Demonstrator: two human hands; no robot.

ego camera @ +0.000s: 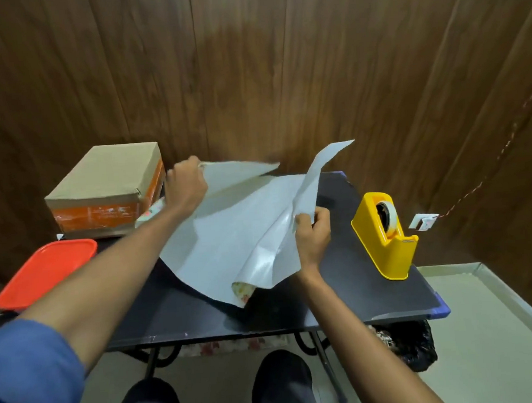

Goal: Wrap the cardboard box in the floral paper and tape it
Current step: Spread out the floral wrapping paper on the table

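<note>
at the centre of the frame, the left hand and right hand each hold a pinching grip on the floral paper, white side up over the dark bench. the cardboard box sits at the bench's left, apart from the paper

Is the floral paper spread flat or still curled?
Partly unrolled: floral paper lies white side up, near end curled; left hand and right hand lift its edges.

Left hand, arm outstretched in a rolled blue sleeve, pinches with curled fingers; right hand, forearm bare, pinches nearer the body.
</note>
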